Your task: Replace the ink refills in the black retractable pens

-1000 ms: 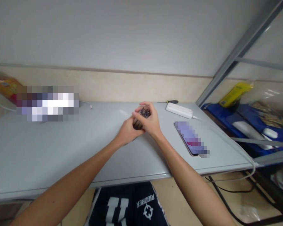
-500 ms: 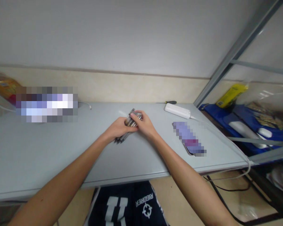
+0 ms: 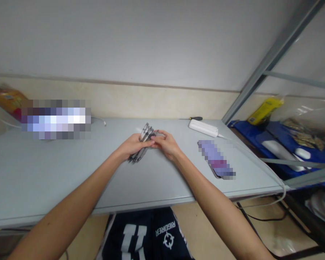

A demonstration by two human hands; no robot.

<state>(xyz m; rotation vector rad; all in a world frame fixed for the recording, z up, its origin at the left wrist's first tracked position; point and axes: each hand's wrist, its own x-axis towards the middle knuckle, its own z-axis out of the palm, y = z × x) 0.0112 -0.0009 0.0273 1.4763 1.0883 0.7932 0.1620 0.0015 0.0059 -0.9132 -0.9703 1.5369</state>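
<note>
Above the middle of the desk [image 3: 70, 173], my left hand [image 3: 131, 145] is closed round a bundle of slim clear-and-black pens [image 3: 146, 133]. The bundle slants, its upper ends fanned a little and its dark lower ends showing beneath my palm. My right hand [image 3: 165, 144] is closed at the bundle's right side, thumb and fingers pinched together. Between them shows a greyish, partly clear piece with a dark end, which looks like a pen; my fingers hide much of it. The two thumbs nearly meet in front of the bundle.
A phone with a blurred screen [image 3: 215, 159] lies to the right. Behind it are a white power strip [image 3: 203, 128] with a cable and a screwdriver [image 3: 196, 118]. A blurred-out object [image 3: 56, 121] stands at the left. A metal frame [image 3: 273, 54] rises at the right.
The bundle has shifted slightly left in my left hand, and its upper ends are more exposed. My right hand has drawn back from round the bundle to its right side.
</note>
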